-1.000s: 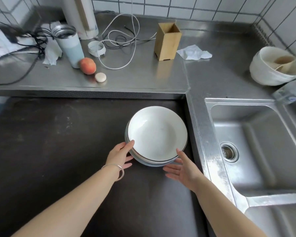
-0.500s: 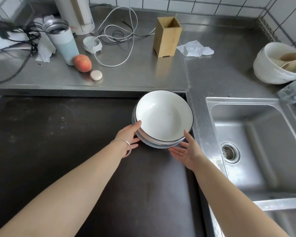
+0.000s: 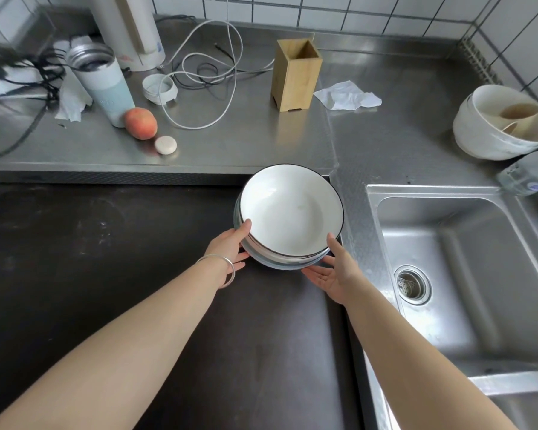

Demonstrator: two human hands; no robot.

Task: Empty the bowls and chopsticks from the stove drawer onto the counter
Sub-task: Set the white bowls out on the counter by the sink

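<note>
A stack of white bowls (image 3: pixel 292 212) with thin dark rims is held tilted above the dark stove top (image 3: pixel 106 274), close to the steel counter (image 3: pixel 246 141). My left hand (image 3: pixel 230 246) grips the stack's left lower edge, thumb on the rim. My right hand (image 3: pixel 333 271) supports it from the lower right, palm up under the bottom bowl. The stove drawer and the chopsticks are out of view.
On the counter stand a wooden holder (image 3: pixel 295 74), a tumbler (image 3: pixel 101 85), a peach (image 3: pixel 140 123), a white cable (image 3: pixel 205 72) and a crumpled tissue (image 3: pixel 347 96). A white bowl stack (image 3: pixel 497 125) sits at the far right. The sink (image 3: pixel 463 262) lies to the right.
Both hands have carried the bowl stack forward and slightly right, from over the stove top toward the counter's edge.
</note>
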